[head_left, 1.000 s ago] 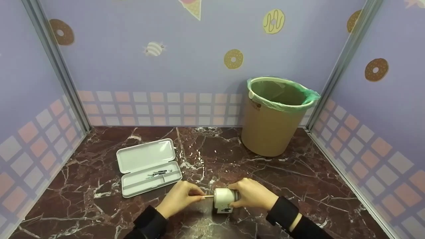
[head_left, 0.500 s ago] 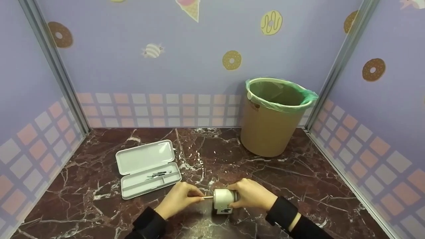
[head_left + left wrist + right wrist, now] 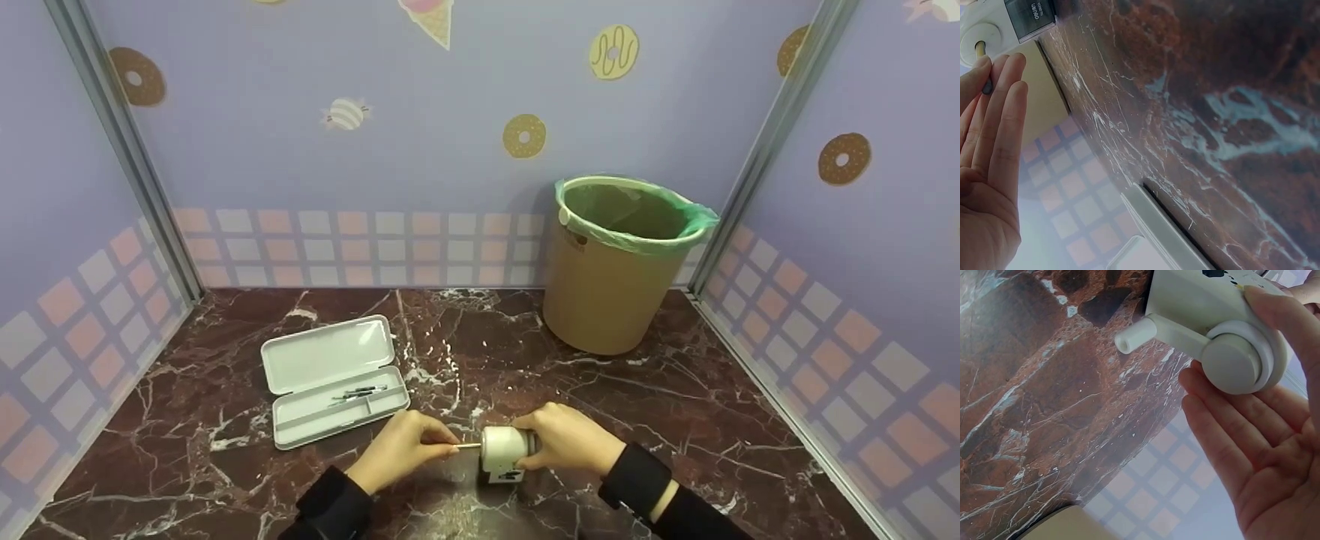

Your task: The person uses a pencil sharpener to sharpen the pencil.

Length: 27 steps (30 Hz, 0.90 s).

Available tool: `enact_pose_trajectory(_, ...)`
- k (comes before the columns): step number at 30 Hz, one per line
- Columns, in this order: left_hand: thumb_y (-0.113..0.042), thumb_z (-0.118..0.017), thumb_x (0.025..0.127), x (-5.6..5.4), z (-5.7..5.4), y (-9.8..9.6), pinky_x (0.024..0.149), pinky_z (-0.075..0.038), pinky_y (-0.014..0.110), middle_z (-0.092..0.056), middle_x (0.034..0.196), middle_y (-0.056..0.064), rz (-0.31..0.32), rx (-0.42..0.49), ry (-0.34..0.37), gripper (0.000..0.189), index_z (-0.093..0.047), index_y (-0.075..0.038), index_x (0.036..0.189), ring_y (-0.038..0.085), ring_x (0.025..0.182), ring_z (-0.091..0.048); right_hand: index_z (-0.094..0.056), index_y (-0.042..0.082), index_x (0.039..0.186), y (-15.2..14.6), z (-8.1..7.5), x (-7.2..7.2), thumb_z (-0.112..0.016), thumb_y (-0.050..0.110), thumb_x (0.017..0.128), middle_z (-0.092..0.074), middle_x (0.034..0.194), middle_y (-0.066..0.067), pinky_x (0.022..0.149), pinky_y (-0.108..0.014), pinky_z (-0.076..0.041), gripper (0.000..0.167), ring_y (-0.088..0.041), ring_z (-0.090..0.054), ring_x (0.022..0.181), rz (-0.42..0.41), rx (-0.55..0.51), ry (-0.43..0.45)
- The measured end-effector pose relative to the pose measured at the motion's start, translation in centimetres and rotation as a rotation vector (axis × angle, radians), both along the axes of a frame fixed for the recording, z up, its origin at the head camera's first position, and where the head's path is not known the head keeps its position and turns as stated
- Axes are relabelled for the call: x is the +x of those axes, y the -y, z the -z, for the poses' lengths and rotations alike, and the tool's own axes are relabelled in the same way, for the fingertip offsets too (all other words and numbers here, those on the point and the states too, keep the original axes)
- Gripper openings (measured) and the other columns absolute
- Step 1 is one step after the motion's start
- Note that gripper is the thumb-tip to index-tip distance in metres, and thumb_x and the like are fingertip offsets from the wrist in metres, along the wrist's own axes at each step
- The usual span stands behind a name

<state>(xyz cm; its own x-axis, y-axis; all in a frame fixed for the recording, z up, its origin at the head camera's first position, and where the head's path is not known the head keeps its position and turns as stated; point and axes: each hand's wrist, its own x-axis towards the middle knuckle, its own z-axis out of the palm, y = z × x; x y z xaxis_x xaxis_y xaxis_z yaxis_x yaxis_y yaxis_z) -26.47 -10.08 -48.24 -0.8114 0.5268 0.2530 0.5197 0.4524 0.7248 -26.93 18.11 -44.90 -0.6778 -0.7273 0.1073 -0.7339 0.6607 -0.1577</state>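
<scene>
A white pencil sharpener (image 3: 501, 450) with a hand crank (image 3: 1182, 338) stands on the table, with a dark clear panel (image 3: 1032, 18) low on its side. My left hand (image 3: 401, 446) pinches a thin pencil (image 3: 469, 445) between thumb and fingers. One end of the pencil sits in the sharpener's round hole; the left wrist view shows its other end just past my fingertips. From the crank side, my right hand (image 3: 574, 436) grips the sharpener's body, thumb on the near face and fingers on the far one. None of its fingers are on the crank handle.
An open white pencil case (image 3: 328, 352) lies to the left, with a few slim dark items (image 3: 361, 392) in its tray. A tan bin (image 3: 609, 292) with a green liner stands at the back right. Patterned walls enclose the dark marbled table (image 3: 225, 480).
</scene>
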Motion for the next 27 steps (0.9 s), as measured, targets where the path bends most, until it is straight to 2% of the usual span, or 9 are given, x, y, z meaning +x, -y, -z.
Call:
enact_pose_trajectory(6, -0.016, -0.078, 0.087, -0.04, 0.01, 0.04, 0.071, -0.058, 0.017, -0.081, 0.086, 0.009, 0.006, -0.001, 0.009, 0.011, -0.081, -0.006, 0.091, 0.011, 0.073, -0.075, -0.074, 0.011, 0.097, 0.03, -0.07, 0.01, -0.086, 0.030, 0.079, -0.077, 0.083, 0.001, 0.056, -0.015, -0.044, 0.029, 0.002, -0.054, 0.060, -0.004, 0.007, -0.002)
enact_pose_trajectory(15, -0.016, -0.079, 0.087, 0.06, -0.15, 0.13, 0.070, -0.058, 0.018, -0.081, 0.086, 0.009, -0.012, -0.015, 0.019, 0.010, -0.081, -0.007, 0.091, 0.007, 0.071, -0.073, -0.075, 0.011, 0.098, 0.12, -0.21, 0.04, -0.086, 0.030, 0.079, -0.077, 0.085, 0.000, 0.057, -0.015, -0.045, 0.029, 0.001, -0.057, 0.061, 0.002, 0.005, 0.019)
enact_pose_trajectory(22, -0.016, -0.078, 0.087, 0.02, -0.25, 0.15, 0.069, -0.057, 0.016, -0.081, 0.085, 0.009, 0.003, -0.016, 0.001, 0.011, -0.081, -0.006, 0.091, 0.012, 0.072, -0.075, -0.075, 0.011, 0.099, 0.12, -0.23, 0.09, -0.086, 0.030, 0.079, -0.078, 0.085, 0.000, 0.056, -0.015, -0.046, 0.030, 0.001, -0.058, 0.062, -0.001, 0.006, 0.021)
enact_pose_trajectory(27, -0.015, -0.078, 0.087, 0.14, -0.11, 0.22, 0.069, -0.057, 0.016, -0.080, 0.085, 0.008, -0.004, -0.009, -0.005, 0.010, -0.081, -0.006, 0.090, 0.009, 0.072, -0.074, -0.075, 0.010, 0.101, 0.17, -0.31, 0.14, -0.086, 0.029, 0.080, -0.078, 0.088, -0.001, 0.057, -0.015, -0.046, 0.030, 0.000, -0.060, 0.064, -0.001, 0.003, 0.040)
